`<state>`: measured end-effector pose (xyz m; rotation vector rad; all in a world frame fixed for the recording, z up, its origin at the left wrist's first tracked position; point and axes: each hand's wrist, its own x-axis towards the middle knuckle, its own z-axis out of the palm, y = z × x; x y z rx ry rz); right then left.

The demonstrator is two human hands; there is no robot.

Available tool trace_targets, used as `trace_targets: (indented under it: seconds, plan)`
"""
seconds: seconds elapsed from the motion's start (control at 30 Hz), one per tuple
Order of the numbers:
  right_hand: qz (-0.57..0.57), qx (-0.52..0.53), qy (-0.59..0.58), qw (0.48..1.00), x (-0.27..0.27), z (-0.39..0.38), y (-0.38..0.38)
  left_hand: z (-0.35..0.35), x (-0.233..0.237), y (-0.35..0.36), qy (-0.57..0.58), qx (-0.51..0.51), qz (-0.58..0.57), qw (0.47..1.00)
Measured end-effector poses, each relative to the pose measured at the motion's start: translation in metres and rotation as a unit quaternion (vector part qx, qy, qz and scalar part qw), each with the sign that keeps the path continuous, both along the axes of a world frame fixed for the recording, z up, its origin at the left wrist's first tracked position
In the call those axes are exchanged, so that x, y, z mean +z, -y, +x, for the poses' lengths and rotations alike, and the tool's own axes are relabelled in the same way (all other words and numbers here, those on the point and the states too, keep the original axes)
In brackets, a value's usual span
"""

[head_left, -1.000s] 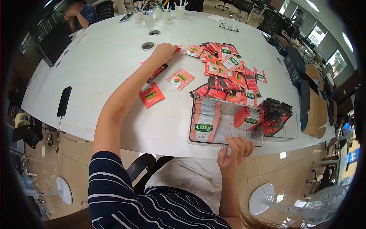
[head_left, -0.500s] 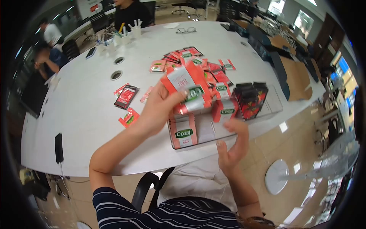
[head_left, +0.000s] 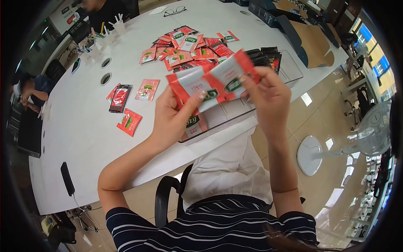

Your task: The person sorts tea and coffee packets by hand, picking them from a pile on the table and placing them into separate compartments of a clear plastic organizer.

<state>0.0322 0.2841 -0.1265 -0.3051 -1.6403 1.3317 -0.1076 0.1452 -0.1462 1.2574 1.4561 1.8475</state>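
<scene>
My left hand (head_left: 171, 115) is closed on a red-and-white Cozy sachet (head_left: 189, 80), its thumb pressed across the front. A second such sachet (head_left: 230, 72) overlaps it on the right, pinched by my right hand (head_left: 272, 98). Both are held up over a clear plastic tray (head_left: 224, 125), hiding much of it. At the tray's left end a Cozy sachet (head_left: 194, 127) shows below my left hand. Black packets (head_left: 268, 54) stand at its far right side. Behind my hands lies a loose pile of red and pink sachets (head_left: 180, 56).
Several loose sachets (head_left: 129, 122) lie on the white table (head_left: 84, 138) to the left. Glasses (head_left: 174, 11), cups of straws (head_left: 119, 27) and a phone (head_left: 76, 65) are farther back. An opened cardboard box (head_left: 310, 42) sits back right. A fan (head_left: 373, 126) stands right; people sit beyond the table.
My right hand has risen from the tray's front and taken hold of the right-hand sachet. The sachets, bunched in my left hand before, are now spread side by side. The view has shifted.
</scene>
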Motion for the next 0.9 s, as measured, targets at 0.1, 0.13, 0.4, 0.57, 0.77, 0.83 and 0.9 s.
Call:
trace_targets:
  seconds: [0.1,0.13,0.4,0.57,0.77,0.83,0.9]
  plan:
    - [0.084,-0.096,0.004,0.992,0.003,0.010,-0.017,-0.002,-0.007,-0.003,0.005,0.045,0.052,0.998]
    - [0.151,-0.127,0.033,0.980,0.004,0.016,-0.026,-0.002,-0.008,-0.004,0.007,0.056,0.078,0.995]
    - [0.347,-0.051,0.219,0.911,0.010,0.029,-0.038,-0.005,-0.015,-0.007,0.026,0.068,0.033,0.997]
    - [0.452,-0.002,0.299,0.841,-0.007,0.010,-0.040,-0.004,-0.014,-0.009,0.021,0.061,0.059,0.996]
    - [0.572,-0.103,0.222,0.783,-0.008,0.002,-0.034,-0.004,-0.014,-0.007,0.037,0.060,0.044,0.996]
    - [0.519,-0.027,0.217,0.826,-0.013,0.004,-0.032,-0.005,-0.015,-0.009,0.044,0.057,0.054,0.996]
    - [0.408,0.095,0.303,0.856,-0.017,0.010,-0.025,-0.006,-0.016,-0.008,0.042,0.054,0.050,0.996]
